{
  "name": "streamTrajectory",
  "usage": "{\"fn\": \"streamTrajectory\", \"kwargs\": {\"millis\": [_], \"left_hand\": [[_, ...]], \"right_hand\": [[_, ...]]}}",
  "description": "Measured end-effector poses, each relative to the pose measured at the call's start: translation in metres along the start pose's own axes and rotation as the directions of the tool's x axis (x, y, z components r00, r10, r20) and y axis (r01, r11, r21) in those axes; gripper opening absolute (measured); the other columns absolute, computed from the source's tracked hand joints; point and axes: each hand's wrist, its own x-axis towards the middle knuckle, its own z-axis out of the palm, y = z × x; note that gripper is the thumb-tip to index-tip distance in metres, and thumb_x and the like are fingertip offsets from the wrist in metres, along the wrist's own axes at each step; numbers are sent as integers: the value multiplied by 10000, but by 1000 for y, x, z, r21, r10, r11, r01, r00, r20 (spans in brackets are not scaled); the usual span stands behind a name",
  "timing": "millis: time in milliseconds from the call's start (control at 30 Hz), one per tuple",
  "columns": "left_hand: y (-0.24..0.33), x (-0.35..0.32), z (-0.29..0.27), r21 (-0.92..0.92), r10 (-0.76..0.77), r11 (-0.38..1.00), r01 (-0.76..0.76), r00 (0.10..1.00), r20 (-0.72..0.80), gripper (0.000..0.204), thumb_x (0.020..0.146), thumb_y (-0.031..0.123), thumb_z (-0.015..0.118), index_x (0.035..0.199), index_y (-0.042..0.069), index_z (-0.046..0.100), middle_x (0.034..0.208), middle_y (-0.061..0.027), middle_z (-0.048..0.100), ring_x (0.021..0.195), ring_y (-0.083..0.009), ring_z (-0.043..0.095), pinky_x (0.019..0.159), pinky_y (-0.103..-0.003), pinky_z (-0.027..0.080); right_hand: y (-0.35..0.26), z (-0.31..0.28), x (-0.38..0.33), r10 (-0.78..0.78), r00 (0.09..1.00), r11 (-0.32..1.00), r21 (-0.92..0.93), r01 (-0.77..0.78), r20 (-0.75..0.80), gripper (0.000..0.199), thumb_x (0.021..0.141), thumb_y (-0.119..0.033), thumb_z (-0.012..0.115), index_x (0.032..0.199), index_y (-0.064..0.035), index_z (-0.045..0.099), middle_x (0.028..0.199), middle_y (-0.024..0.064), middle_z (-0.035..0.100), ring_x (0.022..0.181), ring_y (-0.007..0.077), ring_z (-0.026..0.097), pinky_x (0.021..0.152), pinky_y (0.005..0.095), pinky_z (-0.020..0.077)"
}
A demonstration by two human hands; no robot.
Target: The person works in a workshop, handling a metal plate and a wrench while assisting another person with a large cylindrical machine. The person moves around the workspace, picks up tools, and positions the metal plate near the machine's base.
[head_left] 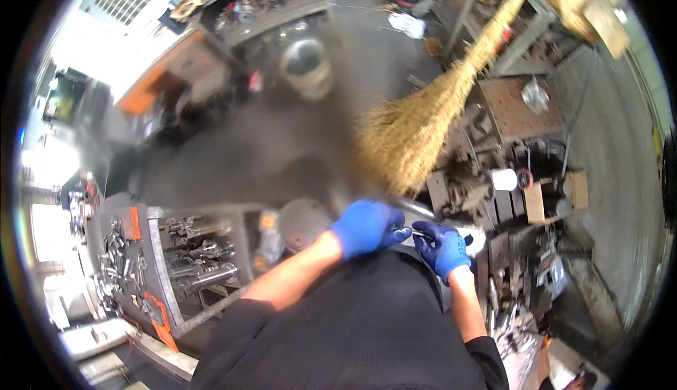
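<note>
Several shiny metal shafts (214, 275) are stored in a gray metal-framed cart (166, 273) over on the left, and next along a flat gray round disc (305, 225) can be seen. Then the blue-gloved left hand (365, 228) is reached: its fingers are curled in, with a glint of silver at the tips, but whether anything's actually gripped there can't be told. Just right of those fingertips, in the small gap between the hands, a small thin silver-coloured metal piece (421, 233) is held; it's bright and narrow, tho its ends are hidden by the gloves. It's pinched by the nearly closed fingers of the blue-gloved right hand (444, 250). Above both, a yellow straw broom (427, 118) is seen, bristles pointed their way. Further right, an open brown cardboard box (534, 204) is spotted.
</note>
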Motion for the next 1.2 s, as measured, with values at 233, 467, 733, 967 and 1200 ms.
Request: {"fn": "streamTrajectory", "kwargs": {"millis": [233,467,733,967,1200], "left_hand": [[-66,-22,-59,-152,-154,982,115,947,-283,284,986,323,706,1128,88,779,1005,-205,763,931,-412,737,805,-464,580],[-119,-5,-93,-397,-435,867,300,844,-312,275,998,278,721,1145,52,775,1003,-226,773,900,-347,783,794,-414,594],[-227,105,-196,-365,-492,845,390,835,-247,312,998,288,710,1199,53,753,965,-190,773,844,-286,758,800,-396,582],[-266,253,-372,-326,-385,893,309,901,-199,261,1021,213,689,1231,70,752,965,-158,765,829,-210,731,777,-355,568],[-303,376,-498,-395,-263,905,156,937,-232,238,1020,202,688,1190,50,758,1012,-170,782,868,-242,760,801,-357,581]], "right_hand": [[-55,9,132,-78,952,992,-72,104,295,276,899,-248,726,1146,-128,756,1058,211,754,999,425,717,891,497,566],[-91,16,271,-265,833,949,-21,315,486,270,914,-240,695,1151,-129,760,1069,228,744,1028,424,714,913,512,548],[-112,-12,457,-181,814,958,-88,273,552,252,951,-253,637,1143,-152,767,1091,189,767,1052,409,722,1056,485,500],[-87,-78,627,-135,919,983,-69,172,371,204,910,-210,672,1079,-122,744,1002,200,742,971,441,702,839,539,546],[-108,-146,778,-211,929,970,-52,238,303,341,892,-178,685,1228,-154,739,1068,196,745,1009,437,700,903,523,556]]}}
